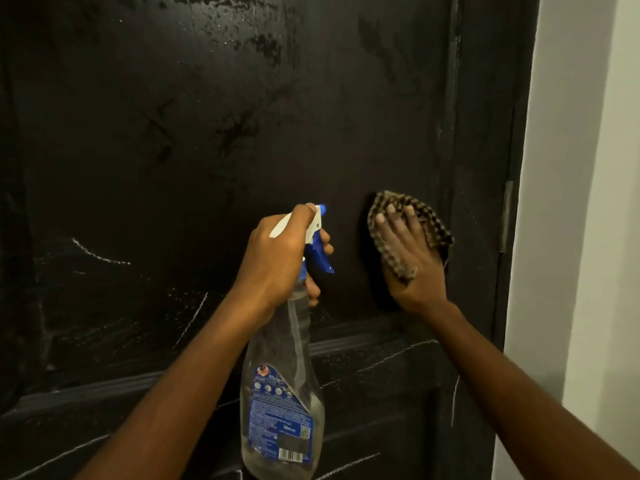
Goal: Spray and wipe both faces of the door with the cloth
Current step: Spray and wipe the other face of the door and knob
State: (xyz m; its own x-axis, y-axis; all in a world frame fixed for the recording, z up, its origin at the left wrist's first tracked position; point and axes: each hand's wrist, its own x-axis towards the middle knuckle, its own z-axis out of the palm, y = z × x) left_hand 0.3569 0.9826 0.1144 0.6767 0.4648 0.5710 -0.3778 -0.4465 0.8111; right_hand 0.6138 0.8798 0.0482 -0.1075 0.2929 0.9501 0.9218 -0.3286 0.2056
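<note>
A black door (pixel 194 140) fills the view, its upper panel streaked with wet patches and droplets. My left hand (pixel 277 258) grips the neck of a clear spray bottle (pixel 284 393) with a blue and white trigger head, its nozzle pointing at the door. To the right, my right hand (pixel 408 258) presses a brown checked cloth (pixel 429 220) flat against the door, fingers straight over the cloth. The cloth bunches out above and to the right of the fingers.
The door's right edge meets a dark frame with a metal hinge (pixel 507 216). A white wall (pixel 581 202) stands further right. A raised moulding (pixel 346 341) crosses the door below my hands, with thin white scratch marks on the lower panel.
</note>
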